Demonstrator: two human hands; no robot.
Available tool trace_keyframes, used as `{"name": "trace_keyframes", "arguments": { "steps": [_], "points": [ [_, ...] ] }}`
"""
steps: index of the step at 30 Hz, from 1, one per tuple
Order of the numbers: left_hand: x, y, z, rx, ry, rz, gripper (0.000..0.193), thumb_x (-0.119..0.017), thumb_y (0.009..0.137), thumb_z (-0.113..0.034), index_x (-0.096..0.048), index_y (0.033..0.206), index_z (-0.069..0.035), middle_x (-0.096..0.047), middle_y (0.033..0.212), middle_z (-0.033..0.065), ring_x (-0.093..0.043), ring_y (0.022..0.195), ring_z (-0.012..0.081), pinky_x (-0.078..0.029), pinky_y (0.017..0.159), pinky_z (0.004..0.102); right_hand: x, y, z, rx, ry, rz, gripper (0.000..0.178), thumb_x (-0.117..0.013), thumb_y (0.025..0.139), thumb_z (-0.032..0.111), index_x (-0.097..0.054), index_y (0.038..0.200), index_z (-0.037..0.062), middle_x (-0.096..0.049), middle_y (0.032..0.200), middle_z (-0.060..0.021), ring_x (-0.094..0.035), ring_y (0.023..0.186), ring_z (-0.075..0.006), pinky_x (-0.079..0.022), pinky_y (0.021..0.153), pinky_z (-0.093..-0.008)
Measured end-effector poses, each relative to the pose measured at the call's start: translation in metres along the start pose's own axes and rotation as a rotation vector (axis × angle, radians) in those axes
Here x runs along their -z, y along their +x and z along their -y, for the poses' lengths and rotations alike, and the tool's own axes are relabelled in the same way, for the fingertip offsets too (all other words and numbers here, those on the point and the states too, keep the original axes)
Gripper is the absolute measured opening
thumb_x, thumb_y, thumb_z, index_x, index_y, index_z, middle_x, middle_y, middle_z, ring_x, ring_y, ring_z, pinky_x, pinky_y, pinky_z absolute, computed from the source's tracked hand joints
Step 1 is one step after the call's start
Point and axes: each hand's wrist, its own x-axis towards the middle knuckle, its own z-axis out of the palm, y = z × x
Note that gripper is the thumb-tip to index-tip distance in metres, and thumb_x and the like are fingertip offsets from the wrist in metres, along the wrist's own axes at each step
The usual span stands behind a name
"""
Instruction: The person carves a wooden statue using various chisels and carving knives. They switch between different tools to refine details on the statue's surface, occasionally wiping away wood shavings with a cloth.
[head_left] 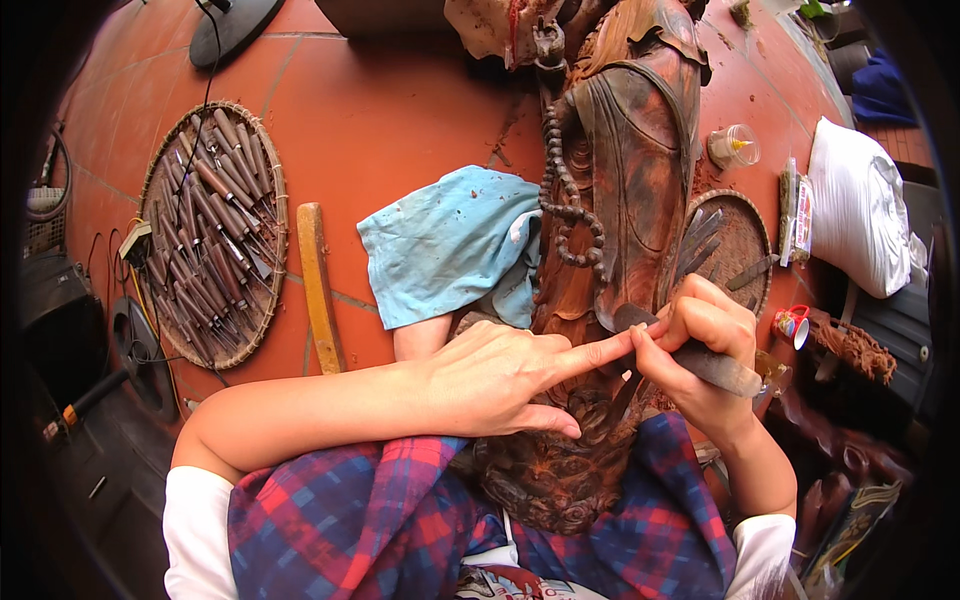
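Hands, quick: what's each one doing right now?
Left hand: open, holding nothing, forefinger stretched onto the statue by the chisel.
Right hand: closed on the chisel.

Right hand (pixel 700 345) gripping a chisel (pixel 690 352), left hand (pixel 495 378) on the carved wooden statue (pixel 630 150).

Soft, even daylight fills the scene, bright on the orange tiled floor (pixel 400 110) and the white stuffed sack (pixel 860 205), with only faint shadows under the round woven tray of wooden-handled chisels (pixel 265 195). Focus is sharp centrally. Fisheye distortion bends edges, and the corners fall into black vignette.
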Motion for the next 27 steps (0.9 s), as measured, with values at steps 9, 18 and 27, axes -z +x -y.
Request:
{"name": "trace_keyframes", "arguments": {
  "steps": [9,18,27],
  "points": [
    [0.003,0.000,0.003,0.008,0.013,-0.057,0.092,-0.071,0.085,-0.050,-0.026,0.158,-0.017,-0.062,0.089,0.0107,-0.065,0.077,0.0311,-0.051,0.060,0.0403,-0.002,0.006,0.000,0.026,-0.011,-0.048,0.024,-0.075,0.074,-0.004,-0.053,0.064,-0.0002,-0.052,0.066,-0.0080,-0.060,0.060,-0.0180,-0.046,0.055,-0.0289],
    [0.010,0.000,0.004,0.000,0.011,-0.055,0.092,-0.072,0.085,-0.046,-0.024,0.158,-0.018,-0.062,0.092,0.0138,-0.066,0.079,0.0346,-0.053,0.062,0.0442,-0.008,0.014,-0.001,0.037,-0.019,-0.104,0.026,-0.076,0.073,-0.003,-0.052,0.063,0.0005,-0.053,0.066,-0.0077,-0.059,0.059,-0.0181,-0.045,0.055,-0.0281],
    [0.013,0.001,0.008,-0.008,0.003,-0.063,0.097,-0.074,0.083,-0.046,-0.020,0.159,-0.019,-0.063,0.093,0.0140,-0.067,0.082,0.0342,-0.053,0.062,0.0441,-0.010,0.017,0.000,0.034,-0.034,-0.147,0.025,-0.075,0.073,-0.004,-0.053,0.062,0.0008,-0.054,0.066,-0.0078,-0.059,0.060,-0.0175,-0.044,0.054,-0.0286]
  ]
}}
